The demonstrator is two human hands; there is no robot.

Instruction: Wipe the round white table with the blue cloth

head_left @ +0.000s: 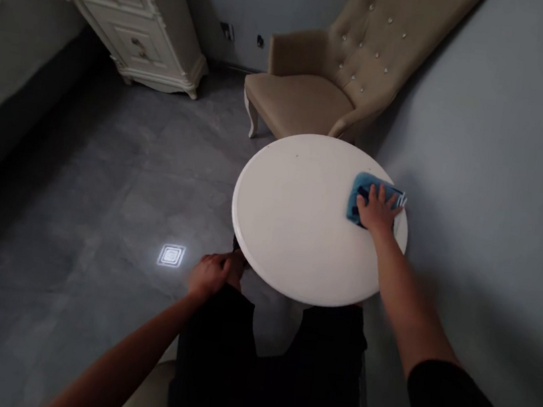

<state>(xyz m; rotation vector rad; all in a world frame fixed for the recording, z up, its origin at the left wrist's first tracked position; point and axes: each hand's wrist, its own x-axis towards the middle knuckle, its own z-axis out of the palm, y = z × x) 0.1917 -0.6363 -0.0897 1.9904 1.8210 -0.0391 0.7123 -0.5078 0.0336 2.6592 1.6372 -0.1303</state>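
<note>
a blue cloth [366, 180] is laid on the round white table [299, 221], close to the table's right edge. it is covered in part by the right hand [377, 210], whose fingers are spread wide and set down over the fabric; the cloth is lain upon by the palm side, and whether any fold is pinched beneath cannot be told. white stripes are shown at the cloth's right end, by the table's rim. the left hand [209, 274] is rested on the person's left knee, just outside the table's near left edge; its fingers are bent over the knee, and how far they are opened underneath cannot be told. a few dark specks [297, 156] are seen toward the table's far side. beyond the table a tan buttoned armchair [301, 100] is placed, and farther off to the table's left a white cabinet [139, 30] is stood. left of the table, the grey floor [125, 196] is marked by a bright square patch [172, 255].
</note>
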